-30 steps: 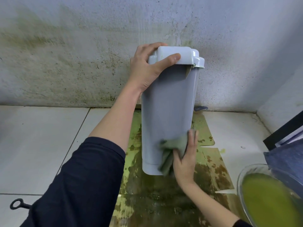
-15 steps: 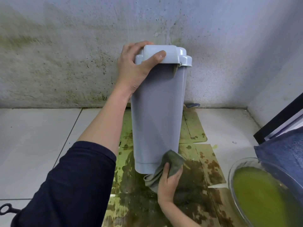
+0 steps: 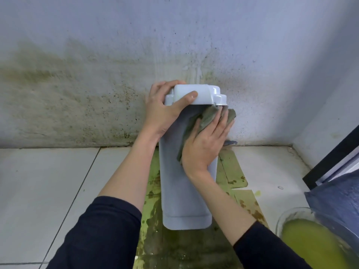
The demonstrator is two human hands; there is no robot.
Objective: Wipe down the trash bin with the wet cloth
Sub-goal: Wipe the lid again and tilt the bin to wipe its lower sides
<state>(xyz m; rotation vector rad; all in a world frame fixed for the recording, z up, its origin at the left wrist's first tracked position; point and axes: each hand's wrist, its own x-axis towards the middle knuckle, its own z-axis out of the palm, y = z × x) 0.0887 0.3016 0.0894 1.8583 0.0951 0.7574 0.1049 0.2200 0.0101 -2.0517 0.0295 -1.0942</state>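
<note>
While the left hand (image 3: 165, 111) grips the lid (image 3: 196, 94) at 12 o'clock, thumb hooked over its front, the right hand (image 3: 204, 144) presses the cloth (image 3: 211, 117) flat, fingers straight, just under the lid. Bin (image 3: 184, 191) sits mid-frame on stained floor (image 3: 174, 249) by the wall (image 3: 97, 74). Long axis runs 12 to 6, lid far, base near. Best done with full-length strokes, firm pressure, lid braced.
</note>
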